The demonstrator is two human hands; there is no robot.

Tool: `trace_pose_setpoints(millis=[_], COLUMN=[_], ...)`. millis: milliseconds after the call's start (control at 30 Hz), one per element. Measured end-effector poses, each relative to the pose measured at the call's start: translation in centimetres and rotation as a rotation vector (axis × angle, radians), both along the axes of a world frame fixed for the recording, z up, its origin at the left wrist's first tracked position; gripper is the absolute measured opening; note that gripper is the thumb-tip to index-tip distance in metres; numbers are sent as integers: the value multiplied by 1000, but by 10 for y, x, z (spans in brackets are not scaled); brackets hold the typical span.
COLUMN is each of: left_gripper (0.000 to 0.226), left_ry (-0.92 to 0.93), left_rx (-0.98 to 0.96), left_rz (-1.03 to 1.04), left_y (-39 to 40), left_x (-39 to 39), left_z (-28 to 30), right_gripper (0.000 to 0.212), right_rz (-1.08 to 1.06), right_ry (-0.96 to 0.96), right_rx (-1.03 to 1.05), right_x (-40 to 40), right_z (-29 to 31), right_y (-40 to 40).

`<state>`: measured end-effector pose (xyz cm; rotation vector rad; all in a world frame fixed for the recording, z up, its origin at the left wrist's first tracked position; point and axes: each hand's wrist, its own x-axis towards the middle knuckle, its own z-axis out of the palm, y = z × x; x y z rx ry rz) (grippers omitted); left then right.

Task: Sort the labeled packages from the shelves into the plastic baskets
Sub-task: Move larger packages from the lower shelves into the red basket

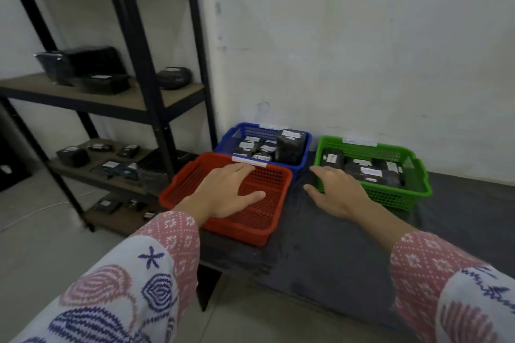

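Note:
Three plastic baskets stand on a low dark table (320, 234). The red basket (184, 189) in front shows no packages inside; my left hand (225, 192) hovers flat over it, fingers apart, holding nothing. The blue basket (237, 133) behind holds several black packages with white labels. The green basket (418, 184) on the right also holds black labeled packages (365, 172). My right hand (337, 192) is open at the green basket's near left corner, fingers at its rim. More black labeled packages (111, 167) lie on the shelves.
A black metal shelving unit (164, 108) with wooden boards stands to the left, its upper board carrying larger black wrapped packages (80, 67). A white wall rises behind the baskets. A pale tiled floor (55, 231) lies in front of the shelves, with a white cable on it.

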<state>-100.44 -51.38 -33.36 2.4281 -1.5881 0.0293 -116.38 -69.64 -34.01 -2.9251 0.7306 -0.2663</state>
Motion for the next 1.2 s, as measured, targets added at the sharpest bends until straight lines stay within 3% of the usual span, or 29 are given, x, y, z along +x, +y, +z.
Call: trace_pose_setpoints(millis=[333,567,700,967,1200], left_gripper=[97,74,73,70,67], left_ry=[-28,-37,-31,85,184], left_rx=[31,75,112,157,155], left_rz=[100,114,112,162,172], left_y=[166,270,314,348,336], left_x=[78,136,156,219,317], left_z=[0,-12,-31,-73,-89], right_gripper=[51,50,47,49,48], right_rz=[80,104,149,209,151], right_ry=[-72,-125,-129,-34,8], right_rx=[18,51,75,142,207], right_x=[85,140,171,264,402], right_z=[1,-17,-40,-85,-98], right_y=[142,246,294,349,340])
